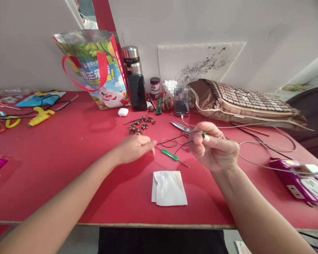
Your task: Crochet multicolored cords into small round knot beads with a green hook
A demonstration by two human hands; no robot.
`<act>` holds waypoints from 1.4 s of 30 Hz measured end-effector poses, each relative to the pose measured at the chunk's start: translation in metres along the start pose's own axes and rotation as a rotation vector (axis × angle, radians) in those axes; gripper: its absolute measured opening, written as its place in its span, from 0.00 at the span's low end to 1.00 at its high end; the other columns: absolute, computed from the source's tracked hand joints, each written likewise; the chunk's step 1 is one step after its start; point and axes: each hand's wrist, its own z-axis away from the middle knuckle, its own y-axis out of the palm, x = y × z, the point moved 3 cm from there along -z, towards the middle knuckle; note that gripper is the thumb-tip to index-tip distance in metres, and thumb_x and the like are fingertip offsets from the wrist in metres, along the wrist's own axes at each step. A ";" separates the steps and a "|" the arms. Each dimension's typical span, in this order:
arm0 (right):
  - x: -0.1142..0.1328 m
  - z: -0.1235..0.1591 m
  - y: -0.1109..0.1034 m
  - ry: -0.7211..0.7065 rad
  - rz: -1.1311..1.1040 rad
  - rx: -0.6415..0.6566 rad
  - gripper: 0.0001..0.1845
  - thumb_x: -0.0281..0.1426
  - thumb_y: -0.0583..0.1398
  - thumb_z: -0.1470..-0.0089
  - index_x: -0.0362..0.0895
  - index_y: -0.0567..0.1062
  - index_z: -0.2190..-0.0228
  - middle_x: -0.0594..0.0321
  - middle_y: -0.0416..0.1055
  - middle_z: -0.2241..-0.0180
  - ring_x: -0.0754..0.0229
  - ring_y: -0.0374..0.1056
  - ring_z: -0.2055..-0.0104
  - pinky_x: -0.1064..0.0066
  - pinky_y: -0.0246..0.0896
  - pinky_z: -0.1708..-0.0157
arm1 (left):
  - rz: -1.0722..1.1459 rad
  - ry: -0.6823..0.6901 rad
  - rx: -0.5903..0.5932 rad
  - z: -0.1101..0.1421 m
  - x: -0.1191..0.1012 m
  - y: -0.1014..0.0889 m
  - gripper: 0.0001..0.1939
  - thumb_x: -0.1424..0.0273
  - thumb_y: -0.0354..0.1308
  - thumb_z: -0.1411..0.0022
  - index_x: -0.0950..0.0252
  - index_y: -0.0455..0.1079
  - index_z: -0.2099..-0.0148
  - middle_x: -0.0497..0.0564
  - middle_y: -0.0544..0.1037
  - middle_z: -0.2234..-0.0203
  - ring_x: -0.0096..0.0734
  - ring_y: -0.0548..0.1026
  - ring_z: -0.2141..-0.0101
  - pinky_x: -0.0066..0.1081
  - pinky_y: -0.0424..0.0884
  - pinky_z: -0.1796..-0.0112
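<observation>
A dark thin cord (176, 139) runs taut between my two hands above the red table. My left hand (136, 149) is closed, pinching one stretch of this cord between thumb and fingers. Raised a little higher, my right hand (214, 143) pinches a small dark green knot (204, 134) at its fingertips; the cord leads to it and a loop hangs below. Under the cord lies a green-handled crochet hook (170, 155). Scissors (180, 127) rest just behind, partly hidden by my right hand. Several knotted cord balls (137, 123) in black, orange and green lie beyond my left hand.
A folded white tissue (170, 188) lies near the front edge. Behind stand a colourful bag (95, 70), a dark phone (137, 92) and a charging phone (181, 102). A brown cushion (243, 102), a purple power strip (294, 180) and a white cable occupy the right; a yellow glue gun (41, 116) is left.
</observation>
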 end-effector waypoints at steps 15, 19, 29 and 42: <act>-0.016 0.000 0.020 0.218 -0.149 0.219 0.12 0.32 0.80 0.57 0.50 0.91 0.67 0.64 0.83 0.76 0.62 0.75 0.80 0.72 0.68 0.80 | 0.208 0.038 -0.052 0.000 -0.028 0.002 0.16 0.57 0.72 0.37 0.59 0.85 0.51 0.44 0.66 0.79 0.24 0.55 0.79 0.29 0.52 0.77; -0.009 0.001 0.019 0.179 -0.186 0.196 0.11 0.32 0.80 0.56 0.51 0.91 0.68 0.64 0.83 0.76 0.64 0.74 0.81 0.74 0.67 0.81 | -0.289 0.034 0.302 0.013 -0.003 0.007 0.21 0.61 0.70 0.38 0.63 0.73 0.80 0.46 0.62 0.82 0.25 0.59 0.78 0.31 0.52 0.75; -0.020 -0.005 0.014 0.143 -0.164 0.128 0.13 0.28 0.79 0.56 0.47 0.88 0.65 0.65 0.84 0.74 0.63 0.77 0.78 0.72 0.74 0.76 | 0.879 -0.125 0.187 0.018 -0.016 0.031 0.14 0.49 0.75 0.40 0.53 0.88 0.65 0.46 0.64 0.75 0.22 0.55 0.76 0.24 0.53 0.77; -0.026 -0.002 0.017 0.089 -0.021 0.011 0.17 0.31 0.79 0.51 0.43 0.84 0.61 0.63 0.85 0.72 0.59 0.82 0.72 0.68 0.81 0.69 | 0.007 0.037 0.207 0.020 0.003 0.052 0.16 0.59 0.67 0.32 0.64 0.80 0.69 0.53 0.76 0.65 0.33 0.75 0.65 0.34 0.70 0.62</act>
